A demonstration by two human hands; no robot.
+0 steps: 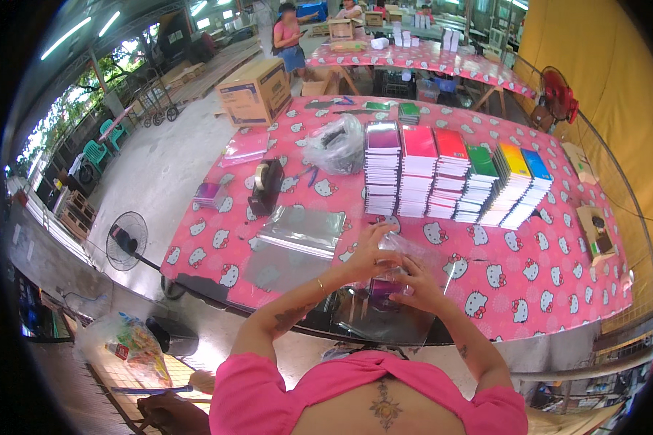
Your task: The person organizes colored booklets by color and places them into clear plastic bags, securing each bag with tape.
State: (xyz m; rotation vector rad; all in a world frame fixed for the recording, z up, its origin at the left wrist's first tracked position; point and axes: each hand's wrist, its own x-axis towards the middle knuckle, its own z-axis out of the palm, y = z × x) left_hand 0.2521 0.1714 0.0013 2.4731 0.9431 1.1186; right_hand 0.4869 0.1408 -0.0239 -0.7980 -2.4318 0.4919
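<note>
At the near edge of the pink table [442,308], my left hand [370,255] has its fingers bent on a crinkled clear plastic bag [421,250]. Facing it, my right hand [421,284] grips a purple notebook [382,288], which shows partly between the hands under shiny plastic. How far the notebook is inside the bag is hard to make out. To the left of my hands lies a pile of flat clear plastic bags [302,226]. Beyond my hands stand tall notebook stacks: purple [382,167], pink-red [418,167], red [450,170], green [480,181], yellow [511,177] and blue [533,188].
A black tape dispenser [266,186], blue-handled scissors [310,175], a bunched plastic bag [341,145] and a small purple stack [209,194] lie left. A cardboard box [255,92] stands at the far left corner. Fans [127,239] flank the table. Two people are in the background.
</note>
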